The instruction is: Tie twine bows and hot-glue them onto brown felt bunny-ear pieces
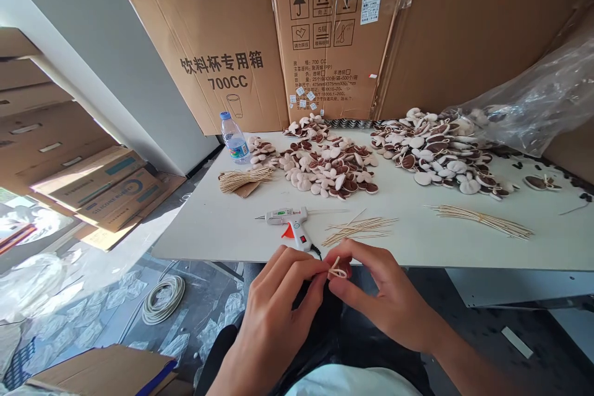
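Note:
Near the table's front edge, my left hand [283, 300] and my right hand [378, 288] meet over my lap. Both are closed in a pinch on a thin cream cord [338, 270], which is bent into a small loop between the fingertips. Just beyond them a white glue gun [293, 223] with a red trigger lies on its side, its nozzle to the left. Loose thin sticks [359, 230] are scattered to its right. Farther back is a heap of cream and brown fabric pieces [325, 164].
A second heap of fabric pieces [440, 148] is at the back right. Stick bundles lie left [245, 179] and right [482, 221] on the white table [204, 229]. A water bottle [234, 139] stands back left, before large cardboard boxes [223, 25]. Coiled cable [163, 300] is on the floor.

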The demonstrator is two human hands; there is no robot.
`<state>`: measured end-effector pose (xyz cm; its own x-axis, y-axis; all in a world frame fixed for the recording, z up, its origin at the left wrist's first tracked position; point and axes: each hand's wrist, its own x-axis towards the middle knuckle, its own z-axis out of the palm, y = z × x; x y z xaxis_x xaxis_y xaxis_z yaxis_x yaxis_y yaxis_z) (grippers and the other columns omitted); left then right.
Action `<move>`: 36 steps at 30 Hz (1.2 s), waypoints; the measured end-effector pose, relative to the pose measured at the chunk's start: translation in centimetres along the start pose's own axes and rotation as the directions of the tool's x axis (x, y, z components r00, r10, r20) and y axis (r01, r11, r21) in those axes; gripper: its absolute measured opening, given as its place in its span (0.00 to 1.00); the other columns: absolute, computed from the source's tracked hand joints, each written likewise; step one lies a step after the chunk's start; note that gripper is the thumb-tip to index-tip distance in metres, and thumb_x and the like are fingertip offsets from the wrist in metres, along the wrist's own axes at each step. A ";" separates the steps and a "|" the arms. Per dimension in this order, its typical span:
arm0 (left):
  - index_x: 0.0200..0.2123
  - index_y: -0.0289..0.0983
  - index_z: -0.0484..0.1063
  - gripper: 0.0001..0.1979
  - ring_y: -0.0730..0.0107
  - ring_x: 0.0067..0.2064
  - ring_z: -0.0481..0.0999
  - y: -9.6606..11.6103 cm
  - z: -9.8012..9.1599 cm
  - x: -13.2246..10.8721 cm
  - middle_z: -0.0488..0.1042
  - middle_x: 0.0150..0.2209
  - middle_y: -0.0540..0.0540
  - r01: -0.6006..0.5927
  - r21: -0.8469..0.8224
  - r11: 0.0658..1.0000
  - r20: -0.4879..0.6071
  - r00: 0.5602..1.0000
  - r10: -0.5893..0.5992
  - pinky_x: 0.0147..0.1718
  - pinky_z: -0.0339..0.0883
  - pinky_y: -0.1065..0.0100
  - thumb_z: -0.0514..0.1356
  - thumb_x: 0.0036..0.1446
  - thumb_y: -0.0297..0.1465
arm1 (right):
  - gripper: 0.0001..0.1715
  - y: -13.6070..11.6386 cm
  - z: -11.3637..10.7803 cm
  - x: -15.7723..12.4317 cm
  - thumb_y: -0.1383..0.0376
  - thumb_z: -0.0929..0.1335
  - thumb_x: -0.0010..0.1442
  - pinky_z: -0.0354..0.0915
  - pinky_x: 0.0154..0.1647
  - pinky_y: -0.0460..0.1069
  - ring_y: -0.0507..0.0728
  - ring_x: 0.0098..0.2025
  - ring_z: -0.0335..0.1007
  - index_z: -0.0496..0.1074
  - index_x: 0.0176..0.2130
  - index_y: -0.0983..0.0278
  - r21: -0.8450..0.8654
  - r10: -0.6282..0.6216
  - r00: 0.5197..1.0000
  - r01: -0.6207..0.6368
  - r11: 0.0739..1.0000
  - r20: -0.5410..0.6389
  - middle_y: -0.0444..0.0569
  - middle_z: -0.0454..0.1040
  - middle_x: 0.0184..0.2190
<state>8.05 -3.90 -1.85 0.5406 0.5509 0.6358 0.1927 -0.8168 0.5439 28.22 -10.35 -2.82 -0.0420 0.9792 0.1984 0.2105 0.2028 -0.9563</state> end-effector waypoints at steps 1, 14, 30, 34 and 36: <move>0.50 0.38 0.76 0.11 0.69 0.41 0.77 -0.1 0.0 0.0 0.80 0.42 0.46 -0.019 0.018 1.000 0.004 1.000 0.019 0.41 0.72 0.68 0.63 0.72 0.17 | 0.08 0.1 0.2 0.0 0.55 0.73 0.74 0.66 0.46 0.50 0.56 0.40 0.69 0.78 0.48 0.56 0.017 0.014 1.000 -0.013 1.000 -0.012 0.42 0.75 0.37; 0.49 0.35 0.76 0.07 0.65 0.38 0.76 -0.3 -0.3 0.2 0.82 0.40 0.43 -0.200 0.176 0.964 0.036 0.980 0.197 0.39 0.68 0.63 0.62 0.74 0.19 | 0.05 0.9 0.8 0.1 0.66 0.73 0.69 0.66 0.38 0.49 0.54 0.33 0.67 0.78 0.37 0.58 0.002 -0.034 0.992 0.034 0.999 -0.125 0.40 0.72 0.29; 0.46 0.34 0.74 0.07 0.63 0.36 0.73 0.1 -1.2 0.1 0.80 0.37 0.42 -0.316 0.188 0.930 0.186 0.941 0.282 0.37 0.68 0.60 0.58 0.75 0.20 | 0.14 0.3 -0.6 0.2 0.76 0.71 0.61 0.59 0.33 0.49 0.54 0.32 0.64 0.69 0.36 0.57 -0.219 -0.299 0.953 0.302 0.928 0.048 0.40 0.68 0.30; 0.47 0.32 0.75 0.06 0.64 0.35 0.73 0.2 -1.5 0.3 0.80 0.37 0.41 -0.310 0.138 0.941 0.211 0.937 0.277 0.36 0.67 0.61 0.59 0.75 0.20 | 0.08 0.3 -1.7 0.0 0.70 0.74 0.68 0.64 0.38 0.51 0.56 0.36 0.68 0.74 0.41 0.58 -0.207 -0.272 0.952 0.297 0.932 0.140 0.43 0.73 0.33; 0.48 0.32 0.76 0.07 0.64 0.35 0.73 0.2 -1.5 0.3 0.80 0.38 0.41 -0.316 0.131 0.940 0.217 0.934 0.284 0.36 0.66 0.61 0.57 0.76 0.20 | 0.06 0.4 -2.0 0.0 0.66 0.75 0.70 0.65 0.38 0.51 0.55 0.36 0.69 0.75 0.41 0.58 -0.174 -0.240 0.956 0.268 0.948 0.167 0.43 0.73 0.33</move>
<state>6.98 -3.62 -0.76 0.7377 0.2453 0.6290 0.1171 -0.9640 0.2386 30.25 -10.28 -2.76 -0.2536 0.8882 0.3831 0.3585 0.4542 -0.8156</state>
